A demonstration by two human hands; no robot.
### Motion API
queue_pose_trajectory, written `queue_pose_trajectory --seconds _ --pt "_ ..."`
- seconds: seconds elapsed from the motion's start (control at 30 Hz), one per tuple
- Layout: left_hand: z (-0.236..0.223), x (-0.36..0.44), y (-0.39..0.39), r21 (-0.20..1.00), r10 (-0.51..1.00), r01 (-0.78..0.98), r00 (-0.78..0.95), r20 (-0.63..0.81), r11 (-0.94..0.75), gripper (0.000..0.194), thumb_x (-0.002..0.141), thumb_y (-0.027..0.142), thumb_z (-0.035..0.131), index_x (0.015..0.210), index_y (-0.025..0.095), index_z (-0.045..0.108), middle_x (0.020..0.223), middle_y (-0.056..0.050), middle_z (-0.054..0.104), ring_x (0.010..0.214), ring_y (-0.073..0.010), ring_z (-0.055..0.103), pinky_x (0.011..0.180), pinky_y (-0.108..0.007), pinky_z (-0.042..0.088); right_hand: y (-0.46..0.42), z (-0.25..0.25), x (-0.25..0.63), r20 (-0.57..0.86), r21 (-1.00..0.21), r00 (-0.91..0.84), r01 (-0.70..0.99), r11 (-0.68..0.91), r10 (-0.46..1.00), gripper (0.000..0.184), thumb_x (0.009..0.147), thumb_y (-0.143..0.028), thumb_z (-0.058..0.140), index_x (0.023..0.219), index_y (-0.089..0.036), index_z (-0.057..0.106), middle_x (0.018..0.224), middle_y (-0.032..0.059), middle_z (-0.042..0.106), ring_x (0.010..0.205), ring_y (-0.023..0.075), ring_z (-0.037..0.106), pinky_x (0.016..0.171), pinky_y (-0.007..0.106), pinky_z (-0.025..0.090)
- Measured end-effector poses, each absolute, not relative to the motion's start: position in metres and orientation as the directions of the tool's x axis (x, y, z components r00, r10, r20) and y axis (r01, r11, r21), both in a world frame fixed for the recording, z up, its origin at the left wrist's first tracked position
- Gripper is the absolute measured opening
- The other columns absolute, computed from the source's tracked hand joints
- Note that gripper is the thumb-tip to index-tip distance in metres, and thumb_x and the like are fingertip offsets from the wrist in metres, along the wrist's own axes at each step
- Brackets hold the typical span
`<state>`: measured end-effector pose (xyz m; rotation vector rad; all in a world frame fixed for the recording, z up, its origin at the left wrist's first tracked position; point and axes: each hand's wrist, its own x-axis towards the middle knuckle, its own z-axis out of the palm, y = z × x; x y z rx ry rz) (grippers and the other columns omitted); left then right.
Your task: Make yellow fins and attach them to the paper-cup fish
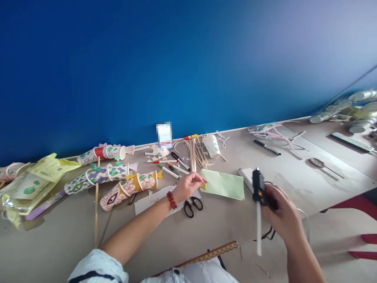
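My right hand (284, 212) grips a black hot glue gun (259, 186), with a long white glue stick (258, 232) jutting out of its rear end. At mid-table my left hand (188, 186), with a red bead bracelet on its wrist, is closed in a pinch on a small yellow paper piece (204, 186). That hand is over the near left edge of a light green paper sheet (222, 184). Just below it lie black-handled scissors (193, 206), their blades hidden. A white paper sheet (144, 207) lies partly under my left forearm.
Several fish made of decorated paper cups (129, 190) lie on the left, beside a yellow plastic bag (44, 177). Pens, wooden sticks (193, 155) and a white paper cup (211, 146) are near the blue wall. Pastel strips (287, 135) lie at right.
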<state>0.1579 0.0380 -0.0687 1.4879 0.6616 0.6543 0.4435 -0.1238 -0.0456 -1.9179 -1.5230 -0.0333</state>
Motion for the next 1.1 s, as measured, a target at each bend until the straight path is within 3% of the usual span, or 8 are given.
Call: queue_pose_trajectory --seconds 0.13,0.3,0.53,0.63,0.73,0.83,0.9,1.1 --pt "-0.077 0.163 0.040 0.987 0.777 0.159 0.624 -0.087 -0.017 0.007 0.086 0.016 0.056 0.081 0.020 0.054 0.111 -0.010 0.076 0.101 -0.0198 0.070 0.092 -0.036 0.054 -0.096 -0.062 0.423 0.214 -0.447 0.295 0.877 -0.176 0.931 0.036 0.082 -0.036 0.055 0.114 -0.020 0.060 0.115 0.0123 0.066 0.082 0.0246 0.067 0.060 0.031 0.052" --pt "-0.074 0.185 0.043 0.976 0.761 0.213 0.640 -0.106 -0.043 0.013 0.085 0.012 0.057 0.078 0.021 0.051 0.118 -0.013 0.074 0.108 -0.0223 0.070 0.093 -0.037 0.054 -0.065 -0.077 0.405 0.073 -0.179 0.284 0.947 -0.267 0.956 0.032 0.088 -0.030 0.053 0.116 -0.017 0.061 0.116 0.0137 0.067 0.092 0.0285 0.068 0.076 0.037 0.052" --pt "-0.053 0.149 0.024 0.977 0.792 0.198 0.608 -0.057 -0.082 0.010 0.087 0.017 0.058 0.080 0.022 0.052 0.133 -0.012 0.066 0.124 -0.0257 0.061 0.099 -0.041 0.050 -0.071 -0.077 0.402 0.158 -0.063 0.227 0.973 -0.220 0.961 0.036 0.088 -0.033 0.056 0.121 -0.018 0.062 0.118 0.0136 0.068 0.107 0.0334 0.064 0.089 0.044 0.051" --pt "-0.039 0.117 0.011 0.996 0.821 0.089 0.567 -0.068 0.022 0.008 0.090 0.024 0.057 0.082 0.021 0.055 0.123 -0.010 0.069 0.108 -0.0220 0.065 0.088 -0.034 0.052 -0.075 -0.059 0.389 0.279 -0.155 0.235 0.968 -0.198 0.931 0.037 0.090 -0.039 0.055 0.121 -0.020 0.063 0.126 0.0146 0.064 0.110 0.0357 0.062 0.087 0.048 0.053" --pt "-0.027 0.088 0.002 0.991 0.844 0.094 0.521 -0.127 0.091 0.010 0.088 0.029 0.061 0.089 0.020 0.061 0.098 -0.005 0.070 0.084 -0.0162 0.065 0.076 -0.028 0.050 -0.070 -0.030 0.355 0.300 -0.510 0.184 0.860 -0.005 0.936 0.026 0.094 -0.040 0.055 0.111 -0.024 0.065 0.118 0.0104 0.066 0.099 0.0267 0.066 0.078 0.037 0.056" --pt "-0.017 0.065 -0.005 0.989 0.868 0.143 0.485 -0.107 0.042 0.011 0.089 0.031 0.062 0.089 0.020 0.062 0.085 -0.002 0.068 0.077 -0.0154 0.062 0.069 -0.027 0.048 -0.055 -0.002 0.306 0.244 -0.792 -0.118 0.548 0.268 0.963 0.018 0.096 -0.033 0.053 0.103 -0.022 0.066 0.104 0.0097 0.067 0.092 0.0223 0.066 0.080 0.033 0.056" --pt "-0.010 0.051 -0.010 0.971 0.890 0.221 0.456 -0.020 -0.092 0.006 0.089 0.025 0.059 0.088 0.021 0.062 0.087 -0.003 0.068 0.083 -0.0178 0.062 0.069 -0.028 0.048 -0.045 0.008 0.274 0.186 -0.834 -0.269 0.464 0.297 0.945 0.013 0.093 -0.029 0.058 0.104 -0.023 0.064 0.101 0.0079 0.067 0.090 0.0213 0.064 0.081 0.033 0.055" --pt "-0.002 0.027 -0.027 0.734 0.877 0.514 0.417 0.237 -0.443 0.016 0.084 0.006 0.054 0.084 0.021 0.058 0.088 -0.004 0.068 0.090 -0.0226 0.062 0.084 -0.037 0.049 -0.024 0.001 0.214 0.135 -0.702 -0.393 0.610 0.368 0.910 0.020 0.074 -0.008 0.058 0.087 -0.022 0.056 0.084 0.0016 0.065 0.081 0.0198 0.061 0.073 0.031 0.047"
